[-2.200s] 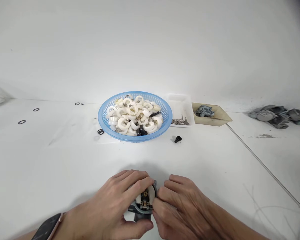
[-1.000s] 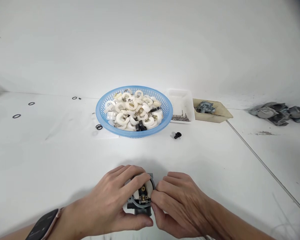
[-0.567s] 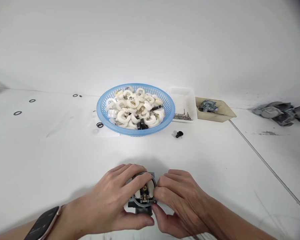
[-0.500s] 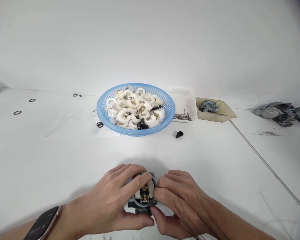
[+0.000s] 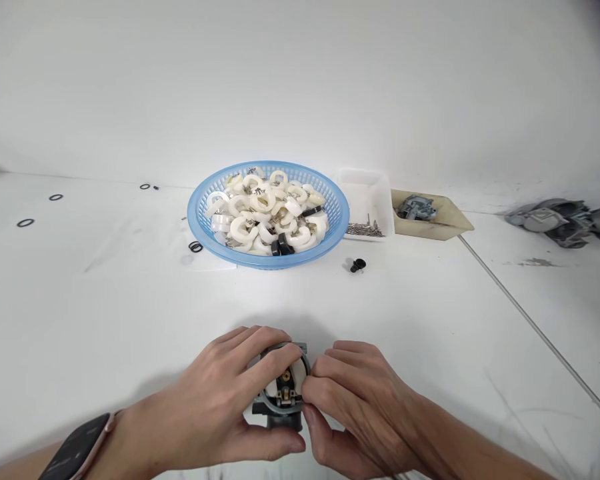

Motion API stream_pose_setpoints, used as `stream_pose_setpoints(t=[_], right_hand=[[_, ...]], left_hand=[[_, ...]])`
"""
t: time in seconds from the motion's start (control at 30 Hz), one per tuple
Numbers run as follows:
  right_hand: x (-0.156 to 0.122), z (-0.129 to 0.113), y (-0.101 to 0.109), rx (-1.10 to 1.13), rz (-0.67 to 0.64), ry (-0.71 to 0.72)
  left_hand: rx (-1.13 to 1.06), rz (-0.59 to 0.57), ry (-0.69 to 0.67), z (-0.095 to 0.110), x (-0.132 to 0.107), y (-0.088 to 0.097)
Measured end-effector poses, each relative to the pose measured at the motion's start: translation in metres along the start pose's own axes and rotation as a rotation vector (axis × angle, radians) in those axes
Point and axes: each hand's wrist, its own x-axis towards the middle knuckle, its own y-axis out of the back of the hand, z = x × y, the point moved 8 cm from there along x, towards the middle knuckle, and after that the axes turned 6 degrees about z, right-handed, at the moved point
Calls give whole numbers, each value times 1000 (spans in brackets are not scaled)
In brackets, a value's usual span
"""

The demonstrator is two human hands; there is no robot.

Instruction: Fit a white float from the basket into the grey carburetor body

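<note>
A small grey metal part [image 5: 283, 400] with a white float piece and brass fittings inside sits at the near table edge. My left hand [image 5: 220, 400] wraps around its left side and holds it, a watch on that wrist. My right hand [image 5: 360, 407] presses its fingertips against the part's right side. A blue basket [image 5: 330, 210] heaped with white curved plastic pieces stands farther back in the middle.
Right of the basket are a white tray [image 5: 367, 197] with small metal pins and a tan tray [image 5: 447, 220] with a grey metal part. A small black piece [image 5: 357, 265] lies before them. Black rings [image 5: 25, 223] are scattered at left; grey parts [image 5: 563, 223] lie at far right.
Both hands stay on the grey part, with only slight finger shifts on its right side. The view has tilted a little, so the basket sits higher in frame.
</note>
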Motion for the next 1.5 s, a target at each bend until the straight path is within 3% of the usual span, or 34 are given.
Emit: stream_pose_setpoints(t=[0.53, 0.87, 1.17, 1.37, 1.5], right_hand=[[-4, -2, 4, 43, 68, -38], [-9, -9, -7, -101, -66, 112], [4, -4, 3, 15, 52, 32], [4, -4, -2, -76, -26, 56], [5, -9, -5, -155, -177, 103]], left_hand=[[49, -68, 9, 0, -2, 1], [22, -39, -24, 3, 2, 2], [1, -31, 3, 1, -1, 0], [52, -31, -41, 5, 3, 3], [64, -52, -30, 6, 4, 2]])
